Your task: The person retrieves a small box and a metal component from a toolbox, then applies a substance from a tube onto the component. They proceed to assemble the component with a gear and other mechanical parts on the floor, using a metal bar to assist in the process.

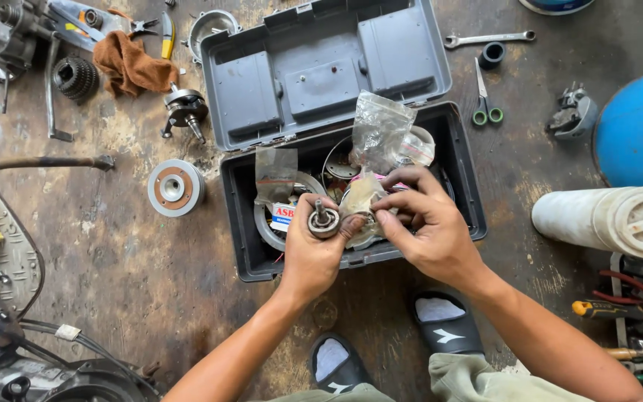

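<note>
On a stained workshop floor: open grey toolbox (pixel 336 149), parts in bags, two hands at work above it.

Toolbox, lid thrown back flat, tray holding rings, round metal parts and clear plastic bags; one flat bag (pixel 275 173) stands at the left of the tray, above a small white label with blue and red print (pixel 283 216). Blue drum (pixel 641 126) at the right edge; white ribbed plastic cylinder (pixel 608 219) lying just below it. Brown rag (pixel 132 65) upper left, round pulley (pixel 176 187) left of the box, green-handled scissors (pixel 485 100) right of the lid. Right hand (pixel 429 223) pinches a crumpled clear bag (pixel 382 130) that rises over the tray, fingers closed on its lower end. Left hand (pixel 314 257) is curled tight around a small metal bearing with a stub shaft (pixel 323 221), held over the front of the box, touching the bag.
</note>
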